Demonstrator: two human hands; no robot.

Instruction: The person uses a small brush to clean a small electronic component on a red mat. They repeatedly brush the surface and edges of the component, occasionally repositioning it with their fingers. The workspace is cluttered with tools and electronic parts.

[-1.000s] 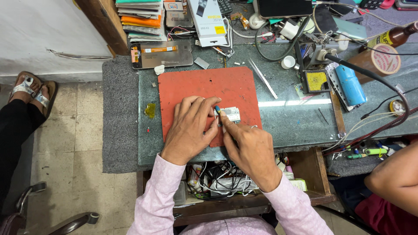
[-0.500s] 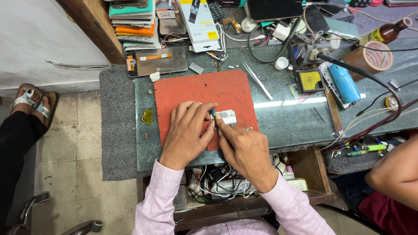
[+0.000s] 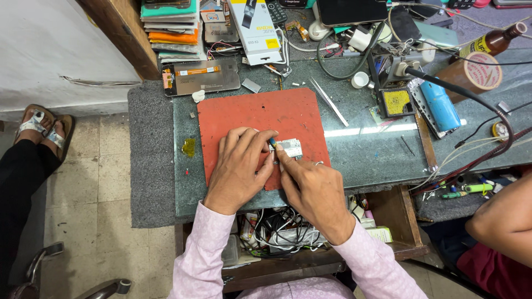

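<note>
Looking down from the head camera, you have both hands on the red mat (image 3: pixel 260 119), close together. Your left hand (image 3: pixel 239 166) lies flat with the fingers bent, and its fingertips pinch a thin tool with a blue tip (image 3: pixel 272 142). Only the tip shows; the rest is hidden under the fingers, so what kind of tool it is I cannot tell. Your right hand (image 3: pixel 313 185) presses its forefinger on the near edge of the small silver part (image 3: pixel 290 148), which lies on the mat just beyond and to the right of the grip. The fingers of this hand are curled, but whether they hold anything I cannot tell. The lower side of the part is covered by your finger, and its details are too small to read.

Beyond the grip, the tweezers (image 3: pixel 329 101) lie on the glass table (image 3: pixel 377 155), well apart. A phone screen (image 3: pixel 200 77) lies further left. Another person's arm (image 3: pixel 504 221) is cut off at the right edge.

Compared with half a second ago, your hands and the silver part stay in almost the same place; the blue tip now touches the part's left corner.
</note>
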